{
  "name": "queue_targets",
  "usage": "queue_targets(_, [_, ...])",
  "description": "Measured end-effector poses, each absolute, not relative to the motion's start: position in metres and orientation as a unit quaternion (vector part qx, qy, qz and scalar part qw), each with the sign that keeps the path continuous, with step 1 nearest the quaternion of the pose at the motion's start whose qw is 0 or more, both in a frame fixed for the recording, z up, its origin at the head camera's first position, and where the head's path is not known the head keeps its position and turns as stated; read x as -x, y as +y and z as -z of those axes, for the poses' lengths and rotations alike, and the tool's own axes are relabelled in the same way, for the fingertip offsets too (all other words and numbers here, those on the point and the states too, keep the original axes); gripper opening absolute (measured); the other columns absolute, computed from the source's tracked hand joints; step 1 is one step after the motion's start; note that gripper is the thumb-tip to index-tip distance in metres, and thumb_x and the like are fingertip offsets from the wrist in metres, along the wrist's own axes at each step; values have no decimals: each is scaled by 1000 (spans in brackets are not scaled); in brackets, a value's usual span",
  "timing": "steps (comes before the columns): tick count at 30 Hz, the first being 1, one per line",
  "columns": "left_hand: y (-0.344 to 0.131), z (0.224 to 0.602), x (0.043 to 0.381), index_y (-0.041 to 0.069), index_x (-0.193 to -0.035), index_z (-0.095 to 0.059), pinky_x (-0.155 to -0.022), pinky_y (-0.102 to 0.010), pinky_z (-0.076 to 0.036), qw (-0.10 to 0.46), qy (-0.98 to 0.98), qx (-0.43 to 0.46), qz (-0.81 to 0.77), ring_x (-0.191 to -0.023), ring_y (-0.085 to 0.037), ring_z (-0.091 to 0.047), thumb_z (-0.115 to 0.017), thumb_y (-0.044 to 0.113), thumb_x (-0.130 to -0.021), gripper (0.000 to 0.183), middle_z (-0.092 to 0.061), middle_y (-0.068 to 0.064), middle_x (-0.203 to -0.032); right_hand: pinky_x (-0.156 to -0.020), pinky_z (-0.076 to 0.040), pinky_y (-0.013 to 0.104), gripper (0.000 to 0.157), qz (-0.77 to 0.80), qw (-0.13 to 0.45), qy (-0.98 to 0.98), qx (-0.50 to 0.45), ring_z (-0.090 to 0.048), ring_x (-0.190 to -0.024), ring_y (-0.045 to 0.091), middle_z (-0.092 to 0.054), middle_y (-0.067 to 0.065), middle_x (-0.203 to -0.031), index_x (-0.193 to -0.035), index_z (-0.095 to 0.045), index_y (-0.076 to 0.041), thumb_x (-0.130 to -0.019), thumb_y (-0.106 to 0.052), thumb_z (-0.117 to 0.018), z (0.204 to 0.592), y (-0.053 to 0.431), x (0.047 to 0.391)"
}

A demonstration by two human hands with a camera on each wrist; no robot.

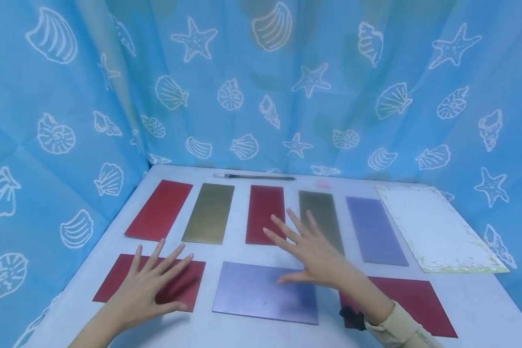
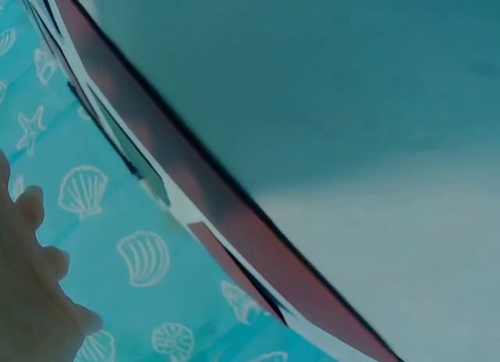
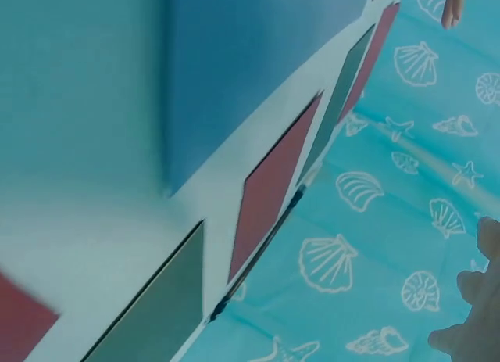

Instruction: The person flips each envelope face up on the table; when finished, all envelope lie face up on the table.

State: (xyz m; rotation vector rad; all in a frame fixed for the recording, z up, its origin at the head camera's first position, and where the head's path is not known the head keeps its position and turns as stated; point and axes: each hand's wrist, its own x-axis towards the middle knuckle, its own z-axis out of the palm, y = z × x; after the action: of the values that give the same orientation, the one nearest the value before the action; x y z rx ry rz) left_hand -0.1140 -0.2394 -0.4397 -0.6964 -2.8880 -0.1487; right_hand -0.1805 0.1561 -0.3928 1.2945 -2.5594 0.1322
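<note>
My left hand is spread over the front-left red card, its fingers straight and nothing in it. My right hand, also with spread fingers and holding nothing, hovers above the gap between the front lilac card and the back row. Its fingertips overlap the middle red card and the second gold card in the head view. Beneath the right wrist lies another red card. The wrist views show the left hand and right hand only in part, at the picture edges.
Along the back row are a red card, a gold card and an upright lilac card. Behind them lie a brush and a small pink piece. A floral-bordered sheet lies right; a shell-patterned curtain encloses the table.
</note>
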Motion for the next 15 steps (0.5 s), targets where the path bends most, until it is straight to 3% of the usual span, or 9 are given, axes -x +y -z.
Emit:
queue_targets(7, [-256, 441, 103, 37, -151, -30, -108, -64, 11, 99, -970, 213, 67, -145, -35, -4, -64, 78, -66, 101, -27, 0, -157, -109, 7, 65, 100, -71, 113, -879, -457, 8, -146, 33, -9, 4, -162, -155, -22, -25, -76, -68, -66, 391, 127, 185])
queue_targets(15, [-274, 443, 91, 35, -152, -27, -109, -61, 13, 105, -975, 183, 68, -144, -36, -9, -65, 77, -67, 103, -31, -3, -155, -109, 9, 63, 101, -76, 102, -871, -475, 11, -146, 31, 6, -2, -162, -156, -11, -29, -78, -71, -61, 391, 100, 190])
